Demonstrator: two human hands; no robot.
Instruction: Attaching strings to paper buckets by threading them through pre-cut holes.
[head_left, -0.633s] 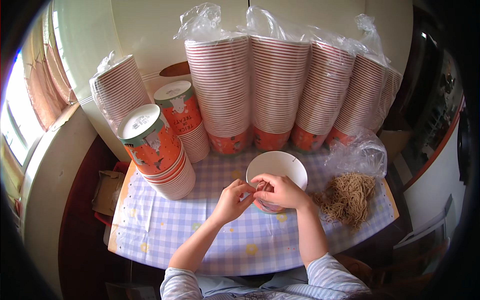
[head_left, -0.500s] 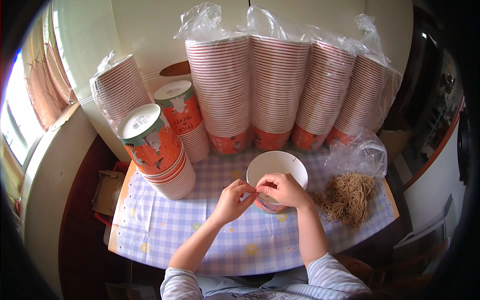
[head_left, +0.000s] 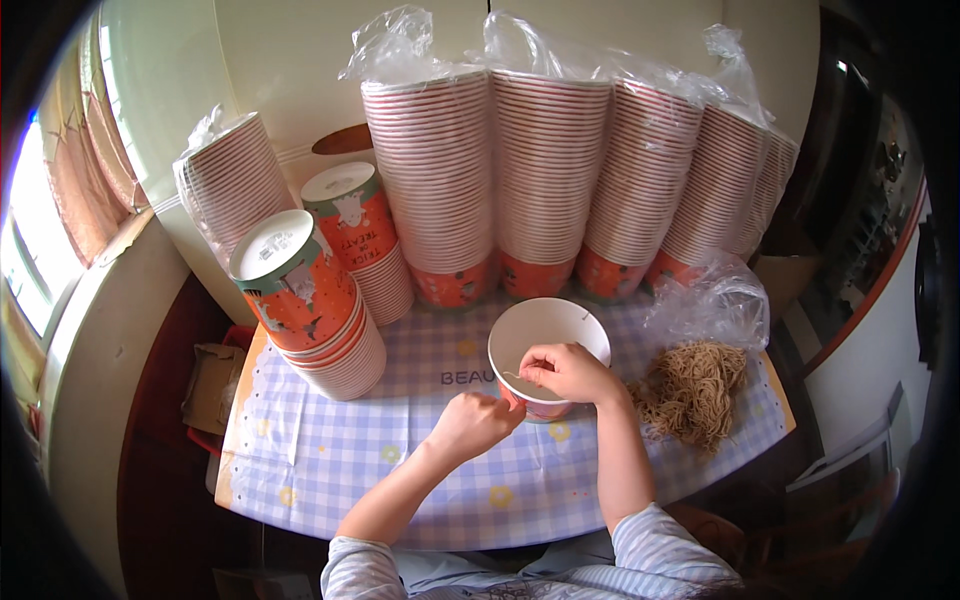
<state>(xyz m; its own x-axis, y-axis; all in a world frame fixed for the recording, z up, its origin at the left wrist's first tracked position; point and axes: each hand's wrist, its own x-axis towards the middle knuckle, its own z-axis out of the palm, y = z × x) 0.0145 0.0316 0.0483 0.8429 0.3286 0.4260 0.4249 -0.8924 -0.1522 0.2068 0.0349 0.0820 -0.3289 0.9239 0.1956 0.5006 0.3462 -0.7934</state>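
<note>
A paper bucket (head_left: 592, 335), white inside and orange outside, stands upright on the table before me. Over its opening, my right hand (head_left: 577, 374) pinches a short piece of tan string (head_left: 513, 376) at the near rim. My left hand (head_left: 474, 424) is closed against the outside of the near left wall, its fingertips touching the bucket; whatever they grip is hidden. A dark bit of string shows at the far right rim. To the right of the bucket lies a tangled heap of tan strings (head_left: 703, 395).
Tall nested stacks of paper buckets (head_left: 430, 180) in clear plastic line the back. Two upside-down stacks (head_left: 310, 300) and a bagged stack (head_left: 230, 180) stand at the left. Crumpled plastic (head_left: 715, 305) lies behind the strings. A checked cloth (head_left: 400, 480) covers the table.
My hands, earlier pinched together at the near rim, have parted. The left has moved down outside the bucket and curled closed; the right stays over the opening, with string now visible.
</note>
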